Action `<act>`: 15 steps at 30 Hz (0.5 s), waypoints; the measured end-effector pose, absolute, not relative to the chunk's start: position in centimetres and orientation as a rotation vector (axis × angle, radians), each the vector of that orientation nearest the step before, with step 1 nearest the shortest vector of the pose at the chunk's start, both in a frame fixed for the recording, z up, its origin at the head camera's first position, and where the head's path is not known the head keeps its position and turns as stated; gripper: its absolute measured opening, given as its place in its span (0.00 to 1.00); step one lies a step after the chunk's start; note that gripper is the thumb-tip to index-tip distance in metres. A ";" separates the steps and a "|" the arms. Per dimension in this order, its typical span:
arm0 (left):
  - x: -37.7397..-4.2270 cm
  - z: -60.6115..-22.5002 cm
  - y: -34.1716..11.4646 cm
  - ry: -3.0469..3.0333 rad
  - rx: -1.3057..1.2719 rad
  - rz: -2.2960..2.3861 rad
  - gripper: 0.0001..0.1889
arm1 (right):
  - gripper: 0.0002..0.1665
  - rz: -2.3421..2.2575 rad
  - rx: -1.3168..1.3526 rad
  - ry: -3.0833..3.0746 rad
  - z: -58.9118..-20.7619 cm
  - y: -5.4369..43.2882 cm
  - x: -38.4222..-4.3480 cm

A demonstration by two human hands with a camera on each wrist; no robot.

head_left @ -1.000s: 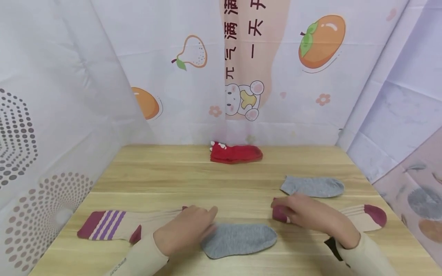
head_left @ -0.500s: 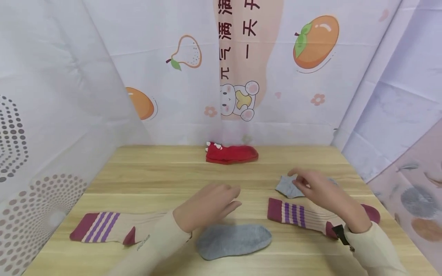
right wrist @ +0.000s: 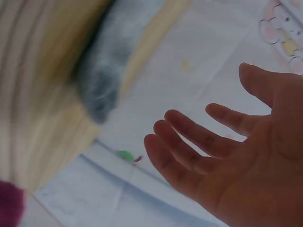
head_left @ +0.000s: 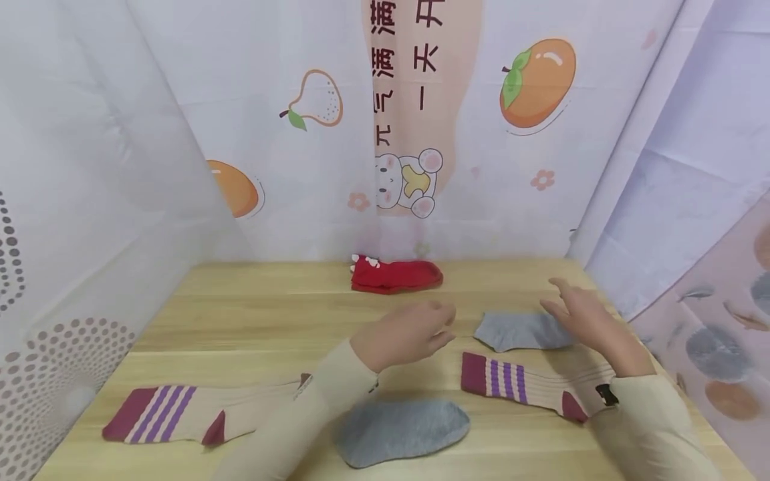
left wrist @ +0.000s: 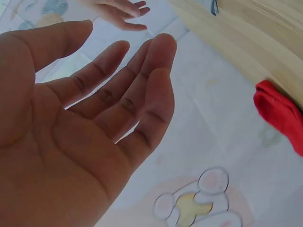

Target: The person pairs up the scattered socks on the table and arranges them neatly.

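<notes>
My left hand (head_left: 409,333) hovers over the middle of the table with loosely bent fingers, holding nothing. In the left wrist view the palm of that hand (left wrist: 94,109) shows bare. Over the toe end of the far grey ankle sock (head_left: 517,331), my right hand (head_left: 592,324) hangs with fingers spread and nothing in it. A cream sock with purple stripes and maroon cuff (head_left: 535,391) lies below it, partly under the right forearm. Its match (head_left: 174,414) lies at left, its toe part hidden by my left sleeve. Another grey sock (head_left: 403,431) lies nearest me.
Red socks (head_left: 397,276) with white bits at one end lie at the table's back edge. Printed white curtains (head_left: 289,227) hang behind and along both sides of the wooden table (head_left: 271,321).
My right hand has let go of the right striped sock, which now lies flat, and moved back and right over the grey sock. My left hand has risen from the near grey sock, moving right and back.
</notes>
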State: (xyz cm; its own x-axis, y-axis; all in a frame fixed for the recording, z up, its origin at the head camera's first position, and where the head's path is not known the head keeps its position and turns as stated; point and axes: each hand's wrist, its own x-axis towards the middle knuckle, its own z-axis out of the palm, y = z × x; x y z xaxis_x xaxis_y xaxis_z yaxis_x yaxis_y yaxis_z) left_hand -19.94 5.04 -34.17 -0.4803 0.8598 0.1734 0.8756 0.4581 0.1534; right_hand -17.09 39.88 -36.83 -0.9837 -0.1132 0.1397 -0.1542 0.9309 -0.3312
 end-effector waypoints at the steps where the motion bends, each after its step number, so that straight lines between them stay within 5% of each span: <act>1: -20.2 -34.4 5.4 -2.619 -1.571 -0.325 0.09 | 0.35 0.518 0.194 -2.984 -37.3 40.3 -17.1; 10: -23.2 -36.6 11.0 -2.602 -1.646 -0.163 0.05 | 0.29 0.546 0.244 -3.049 -39.3 42.7 -17.3; 15: -25.1 -38.0 14.0 -2.777 -1.640 -0.227 0.12 | 0.26 0.526 0.218 -3.047 -39.3 43.5 -17.4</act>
State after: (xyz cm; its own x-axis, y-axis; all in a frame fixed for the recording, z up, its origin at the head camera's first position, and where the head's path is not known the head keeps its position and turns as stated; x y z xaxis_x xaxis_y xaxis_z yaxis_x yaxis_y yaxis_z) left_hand -25.10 14.05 -38.02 -0.4823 0.8760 -0.0071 0.8632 0.4766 0.1664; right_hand -17.39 43.54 -39.32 -0.9892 -0.1312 0.0653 -0.1455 0.9325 -0.3305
